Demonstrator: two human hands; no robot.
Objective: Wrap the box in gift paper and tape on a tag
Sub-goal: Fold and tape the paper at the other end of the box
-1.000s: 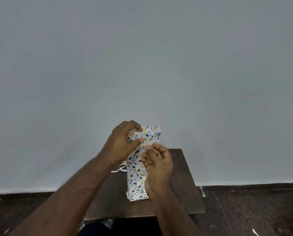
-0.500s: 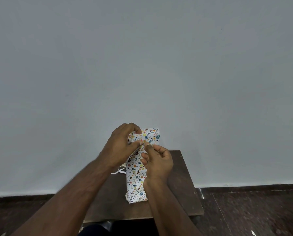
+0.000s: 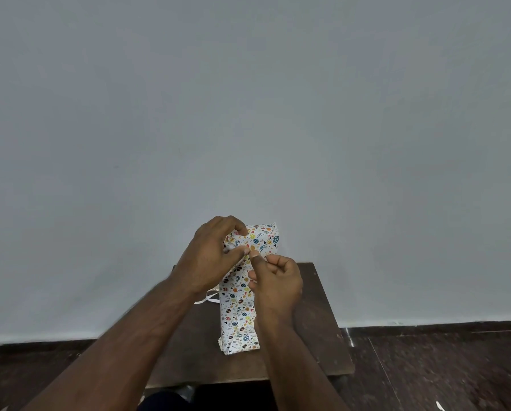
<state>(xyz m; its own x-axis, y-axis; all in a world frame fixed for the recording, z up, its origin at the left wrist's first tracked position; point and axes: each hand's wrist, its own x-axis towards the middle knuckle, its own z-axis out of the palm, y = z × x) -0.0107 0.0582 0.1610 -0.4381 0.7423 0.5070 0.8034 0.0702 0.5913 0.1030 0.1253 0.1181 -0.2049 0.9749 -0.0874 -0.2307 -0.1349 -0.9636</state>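
Paper-wrapped box (image 3: pixel 240 310) lengthwise away from viewer, far end raised, both hands (image 3: pixel 209 256) pinching its wrap

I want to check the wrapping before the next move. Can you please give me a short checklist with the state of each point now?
1. Box stands on the table: ok, the wrapped box rests on its lower end.
2. Left hand holds the upper paper: ok, its fingers curl round the top fold.
3. Right hand is at the seam: ok, thumb and forefinger meet there beside the left thumb.
4. Tape piece ready in the right hand: cannot tell, too small to see.
5. Tag attached: cannot tell, none is visible on this side.
6. Ribbon out of the way: ok, it lies on the table left of the box.
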